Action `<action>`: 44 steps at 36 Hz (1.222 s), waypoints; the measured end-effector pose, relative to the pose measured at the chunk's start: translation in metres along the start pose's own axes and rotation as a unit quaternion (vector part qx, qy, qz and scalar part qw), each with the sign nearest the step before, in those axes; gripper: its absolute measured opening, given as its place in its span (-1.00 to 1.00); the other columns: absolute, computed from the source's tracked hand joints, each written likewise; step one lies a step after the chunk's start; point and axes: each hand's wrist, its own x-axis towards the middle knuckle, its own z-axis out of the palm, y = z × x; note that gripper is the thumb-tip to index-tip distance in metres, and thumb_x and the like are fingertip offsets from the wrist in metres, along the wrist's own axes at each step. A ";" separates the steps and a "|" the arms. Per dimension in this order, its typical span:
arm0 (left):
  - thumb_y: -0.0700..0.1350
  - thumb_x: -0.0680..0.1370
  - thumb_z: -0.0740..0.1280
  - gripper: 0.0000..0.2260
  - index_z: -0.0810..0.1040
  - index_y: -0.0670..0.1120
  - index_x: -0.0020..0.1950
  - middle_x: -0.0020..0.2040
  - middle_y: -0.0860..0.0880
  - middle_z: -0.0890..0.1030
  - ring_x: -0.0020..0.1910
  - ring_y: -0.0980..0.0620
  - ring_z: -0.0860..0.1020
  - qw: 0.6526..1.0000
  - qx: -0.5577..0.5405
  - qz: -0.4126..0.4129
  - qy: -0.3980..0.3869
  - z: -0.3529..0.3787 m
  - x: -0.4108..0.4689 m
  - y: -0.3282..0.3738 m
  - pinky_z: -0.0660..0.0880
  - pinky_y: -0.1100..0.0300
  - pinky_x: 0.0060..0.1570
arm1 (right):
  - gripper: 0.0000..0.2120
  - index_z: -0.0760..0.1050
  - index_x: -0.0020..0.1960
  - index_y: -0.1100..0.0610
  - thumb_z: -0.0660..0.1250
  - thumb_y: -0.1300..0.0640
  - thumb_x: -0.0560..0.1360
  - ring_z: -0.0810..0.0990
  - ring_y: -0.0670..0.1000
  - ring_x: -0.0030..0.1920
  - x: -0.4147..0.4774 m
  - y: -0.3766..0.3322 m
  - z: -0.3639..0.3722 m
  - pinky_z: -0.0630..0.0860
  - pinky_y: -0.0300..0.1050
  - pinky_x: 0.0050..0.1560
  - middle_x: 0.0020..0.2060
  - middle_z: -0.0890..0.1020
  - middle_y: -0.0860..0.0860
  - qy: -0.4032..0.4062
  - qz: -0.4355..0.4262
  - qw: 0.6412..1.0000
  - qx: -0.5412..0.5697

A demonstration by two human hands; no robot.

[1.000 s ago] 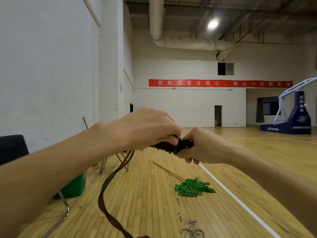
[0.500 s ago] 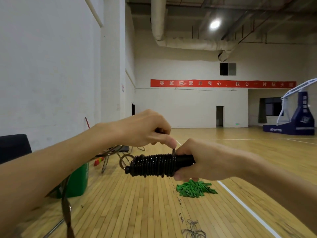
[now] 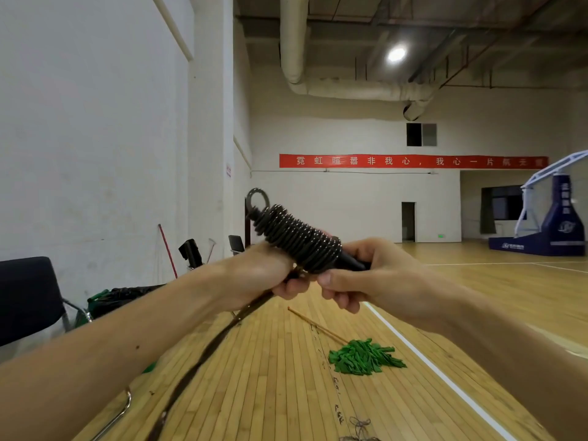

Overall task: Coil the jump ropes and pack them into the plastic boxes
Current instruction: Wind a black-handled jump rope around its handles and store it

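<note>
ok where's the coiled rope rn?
Head view, centre: the coiled jump rope is held up between left hand and right hand, above the green mop on the floor.

Coiled rope [image 3: 296,240] btwn left hand [image 3: 257,275] & right hand [image 3: 366,281], mop [image 3: 362,356] on floor [image 3: 270,393] beneath.

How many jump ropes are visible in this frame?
1. The jump rope is at centre, coiled round its handle, gripped by the left hand and right hand, its tail hanging down. Others may be out of frame.

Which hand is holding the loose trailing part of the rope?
The left hand grips the jump rope's loose tail; the right hand holds the coil-wrapped handle.
</note>
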 end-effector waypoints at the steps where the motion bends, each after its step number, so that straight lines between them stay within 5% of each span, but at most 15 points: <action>1: -0.23 0.60 0.18 -0.74 0.45 -0.31 0.25 -0.21 -0.12 0.53 -0.43 0.12 0.54 0.999 -0.020 -0.011 0.026 0.005 -0.002 0.003 0.45 0.28 -0.45 | -0.97 0.62 -0.06 0.23 0.41 0.30 0.52 0.56 -0.06 -0.33 0.001 0.002 0.000 0.52 -0.26 -0.30 -0.31 0.63 0.05 0.012 0.002 1.000 0.014; 5: -0.27 0.67 0.08 -0.77 0.54 -0.18 0.12 -0.43 0.06 0.56 -0.54 0.16 0.40 0.998 -0.048 0.018 0.029 0.019 -0.021 0.016 0.33 0.34 -0.55 | -0.95 0.61 -0.03 0.26 0.42 0.30 0.51 0.55 -0.05 -0.34 0.008 0.009 0.000 0.51 -0.26 -0.31 -0.32 0.63 0.05 0.073 0.005 0.995 0.062; 10: -0.24 0.65 0.10 -0.75 0.54 -0.23 0.17 -0.24 -0.09 0.53 -0.40 0.10 0.46 0.991 -0.132 0.020 0.030 0.028 -0.033 0.033 0.34 0.23 -0.45 | -0.93 0.60 0.02 0.32 0.38 0.36 0.54 0.56 -0.04 -0.33 0.012 0.015 -0.005 0.53 -0.23 -0.28 -0.32 0.63 0.06 0.135 0.008 0.987 0.088; 15: 0.00 0.69 0.18 -0.75 0.56 -0.10 0.22 -0.46 0.10 0.42 -0.46 0.14 0.33 0.997 -0.028 0.061 0.024 0.030 -0.033 0.037 0.28 0.30 -0.47 | -0.96 0.54 -0.03 0.27 0.37 0.35 0.54 0.54 -0.03 -0.31 0.011 0.013 -0.007 0.50 -0.17 -0.27 -0.30 0.58 0.06 0.086 0.057 0.988 0.115; 20: 0.23 0.49 0.26 -0.56 0.56 0.01 0.24 -0.50 0.09 0.31 -0.49 0.06 0.22 0.994 0.043 0.100 -0.026 0.027 -0.033 0.036 0.21 0.16 -0.46 | -0.85 0.46 -0.11 0.17 0.40 0.33 0.52 0.49 -0.01 -0.37 0.005 0.010 -0.010 0.46 -0.18 -0.36 -0.36 0.50 0.04 0.013 0.101 0.991 0.084; 32: 0.00 0.71 0.12 -0.72 0.48 -0.11 -0.08 -0.52 0.16 0.39 -0.58 0.18 0.24 0.996 0.072 0.045 -0.011 0.033 -0.028 0.030 0.26 0.24 -0.54 | -0.91 0.53 -0.11 0.25 0.30 0.36 0.55 0.33 -0.05 -0.43 0.020 0.029 -0.007 0.29 -0.23 -0.42 -0.39 0.36 0.02 0.118 0.042 0.992 0.032; 39: -0.05 0.72 0.10 -0.76 0.51 -0.02 0.28 -0.36 0.08 0.31 -0.49 0.19 0.29 0.982 0.183 0.011 -0.053 0.035 -0.031 0.021 0.32 0.26 -0.46 | -0.83 0.42 -0.15 0.21 0.30 0.41 0.55 0.34 -0.06 -0.46 0.025 0.045 -0.021 0.30 -0.19 -0.42 -0.41 0.39 0.03 0.190 0.089 0.978 0.003; 44: -0.03 0.71 0.13 -0.75 0.54 -0.11 0.07 -0.30 0.02 0.43 -0.38 0.09 0.38 0.936 0.346 0.055 -0.041 0.035 -0.034 0.030 0.42 0.06 -0.28 | -0.80 0.41 -0.17 0.19 0.28 0.44 0.53 0.35 -0.05 -0.47 0.027 0.052 -0.025 0.30 -0.16 -0.45 -0.42 0.41 0.03 0.223 0.099 0.969 -0.047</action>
